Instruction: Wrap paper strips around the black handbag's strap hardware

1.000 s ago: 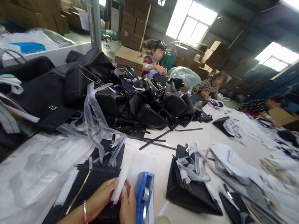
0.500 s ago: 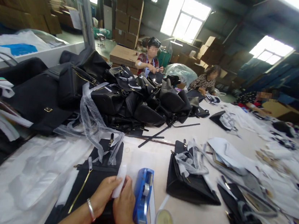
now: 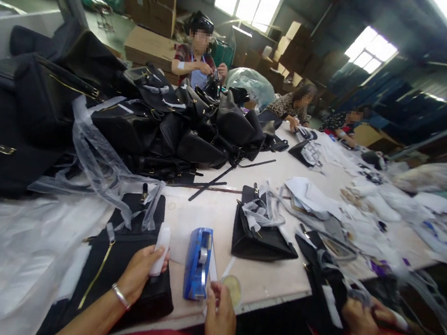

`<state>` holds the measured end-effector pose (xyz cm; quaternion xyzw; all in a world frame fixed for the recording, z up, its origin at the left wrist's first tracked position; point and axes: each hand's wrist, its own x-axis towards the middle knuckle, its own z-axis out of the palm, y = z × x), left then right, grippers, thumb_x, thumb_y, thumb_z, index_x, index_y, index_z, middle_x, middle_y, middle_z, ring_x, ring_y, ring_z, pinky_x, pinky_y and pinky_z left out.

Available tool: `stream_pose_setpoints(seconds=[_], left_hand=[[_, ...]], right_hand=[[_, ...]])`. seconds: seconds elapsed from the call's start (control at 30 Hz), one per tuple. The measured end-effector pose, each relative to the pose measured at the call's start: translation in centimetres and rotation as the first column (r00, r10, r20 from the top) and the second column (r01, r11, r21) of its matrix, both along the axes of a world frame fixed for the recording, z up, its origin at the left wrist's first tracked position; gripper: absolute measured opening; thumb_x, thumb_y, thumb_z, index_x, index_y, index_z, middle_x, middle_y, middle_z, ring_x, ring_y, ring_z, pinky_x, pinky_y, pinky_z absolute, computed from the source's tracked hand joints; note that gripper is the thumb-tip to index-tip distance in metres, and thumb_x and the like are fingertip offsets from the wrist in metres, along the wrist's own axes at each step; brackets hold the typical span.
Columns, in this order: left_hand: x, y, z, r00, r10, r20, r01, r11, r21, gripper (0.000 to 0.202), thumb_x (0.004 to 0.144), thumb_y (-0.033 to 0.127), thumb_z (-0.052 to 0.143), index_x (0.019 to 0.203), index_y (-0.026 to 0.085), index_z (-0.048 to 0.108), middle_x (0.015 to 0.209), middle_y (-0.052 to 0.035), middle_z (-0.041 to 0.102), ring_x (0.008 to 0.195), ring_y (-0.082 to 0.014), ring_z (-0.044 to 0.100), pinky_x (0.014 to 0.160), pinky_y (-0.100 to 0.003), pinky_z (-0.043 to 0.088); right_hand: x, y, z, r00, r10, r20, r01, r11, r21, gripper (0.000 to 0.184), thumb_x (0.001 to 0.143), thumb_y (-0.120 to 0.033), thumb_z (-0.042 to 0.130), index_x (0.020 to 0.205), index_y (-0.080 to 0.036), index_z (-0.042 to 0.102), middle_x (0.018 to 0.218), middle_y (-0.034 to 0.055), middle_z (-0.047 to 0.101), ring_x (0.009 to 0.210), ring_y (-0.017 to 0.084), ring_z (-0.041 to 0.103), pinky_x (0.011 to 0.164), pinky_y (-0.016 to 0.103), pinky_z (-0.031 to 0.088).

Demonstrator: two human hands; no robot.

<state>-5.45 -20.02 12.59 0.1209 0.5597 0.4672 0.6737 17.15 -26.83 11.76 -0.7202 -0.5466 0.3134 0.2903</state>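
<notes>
My left hand (image 3: 141, 270) grips a small white roll (image 3: 161, 248), thumb pressed along it, above a black bag (image 3: 104, 261) with a gold zipper lying flat. A blue tape dispenser (image 3: 197, 265) stands just right of the bag. My right hand (image 3: 221, 317) is at the dispenser's near right corner, by a thin white strip (image 3: 214, 261). Its thumb and fingertips are drawn together; what is between them is too small to make out. A round tape roll (image 3: 232, 288) lies partly behind this hand.
Black bags (image 3: 162, 133) are heaped at the back left. Another black bag (image 3: 260, 232) stands right of the dispenser. Clear plastic sheeting (image 3: 3, 265) covers the left side. A co-worker's hands (image 3: 363, 318) handle a bag close on the right; several people work farther back.
My hands have parted: the left keeps the white roll, while the right has moved across to the dispenser's right side. The view has swung right, bringing a nearby co-worker's hands into sight.
</notes>
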Motion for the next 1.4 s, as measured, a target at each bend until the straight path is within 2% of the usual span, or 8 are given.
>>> stream_pose_setpoints(seconds=[0.13,0.27,0.47,0.63,0.83,1.0,1.2,1.4], left_hand=[[0.2,-0.2,0.2,0.999,-0.040,-0.021,0.041,0.999,0.032,0.033,0.068,0.042,0.075,0.077,0.011,0.066,0.066,-0.0033,0.067,0.056,-0.0108,0.057,0.055,-0.022,0.049],[0.2,-0.3,0.5,0.998,-0.056,-0.022,0.057,0.997,0.043,0.035,0.068,0.043,0.074,0.081,0.011,0.067,0.068,-0.0035,0.068,0.056,-0.0106,0.057,0.057,-0.022,0.049],[0.0,-0.5,0.6,0.997,-0.068,-0.033,0.070,0.995,0.064,0.036,0.069,0.044,0.073,0.081,0.011,0.066,0.068,-0.0031,0.067,0.056,-0.0104,0.056,0.057,-0.022,0.048],[0.0,-0.6,0.3,0.997,-0.071,-0.033,0.074,0.994,0.081,0.034,0.071,0.044,0.071,0.079,0.012,0.065,0.068,-0.0024,0.066,0.057,-0.0095,0.056,0.056,-0.021,0.047],[0.0,-0.6,0.1,0.997,-0.075,-0.030,0.077,0.995,0.069,0.035,0.071,0.045,0.072,0.081,0.011,0.066,0.069,-0.0034,0.067,0.058,-0.0101,0.056,0.057,-0.022,0.047],[0.0,-0.5,-0.2,0.996,-0.089,-0.022,0.090,0.993,0.071,0.035,0.073,0.044,0.070,0.083,0.011,0.064,0.069,-0.0022,0.066,0.059,-0.0097,0.056,0.058,-0.021,0.047],[0.0,-0.5,-0.3,0.994,-0.100,-0.034,0.102,0.993,0.059,0.035,0.075,0.044,0.068,0.085,0.011,0.064,0.070,-0.0024,0.065,0.059,-0.0097,0.055,0.059,-0.021,0.046],[0.0,-0.5,0.0,0.992,-0.118,-0.033,0.120,0.991,0.064,0.034,0.076,0.044,0.067,0.083,0.011,0.062,0.070,-0.0020,0.065,0.059,-0.0094,0.055,0.059,-0.021,0.046]], right_hand=[[2.2,-0.3,-2.9,0.990,-0.062,-0.123,0.044,0.989,-0.140,0.032,0.084,-0.052,0.052,0.081,-0.023,0.065,0.080,0.0038,0.069,0.076,0.024,0.063,0.070,0.032,0.047],[1.3,0.4,-4.0,0.974,-0.065,-0.215,0.031,0.987,-0.157,0.038,0.081,-0.057,0.054,0.086,-0.021,0.067,0.082,0.0037,0.069,0.078,0.023,0.063,0.071,0.030,0.045],[0.5,1.1,-4.3,0.974,-0.096,-0.207,0.073,0.990,-0.119,0.039,0.075,-0.058,0.060,0.072,-0.020,0.065,0.070,0.0012,0.062,0.066,0.019,0.057,0.066,0.028,0.044],[0.1,0.4,-2.7,0.957,-0.117,-0.267,0.091,0.990,-0.108,0.037,0.077,-0.055,0.060,0.069,-0.019,0.061,0.067,-0.0003,0.058,0.064,0.016,0.054,0.059,0.025,0.041],[0.5,-1.7,-3.5,0.775,-0.290,-0.562,0.054,0.916,-0.398,0.049,0.066,-0.064,0.066,0.068,-0.018,0.053,0.052,-0.0048,0.052,0.037,0.006,0.035,0.037,0.019,0.026],[1.3,-2.6,-5.1,0.663,-0.440,-0.605,0.063,0.839,-0.541,0.054,0.052,-0.062,0.077,0.066,-0.018,0.049,0.050,-0.0065,0.050,0.036,0.003,0.034,0.035,0.016,0.026],[0.9,-2.6,-5.0,0.676,-0.455,-0.580,0.043,0.810,-0.585,0.049,0.056,-0.057,0.074,0.076,-0.017,0.053,0.056,-0.0063,0.051,0.041,0.003,0.038,0.039,0.016,0.031],[1.3,-2.0,-6.4,0.790,-0.363,-0.494,0.052,0.842,-0.536,0.037,0.064,-0.053,0.066,0.064,-0.019,0.050,0.051,-0.0049,0.050,0.038,0.007,0.038,0.040,0.020,0.031]])
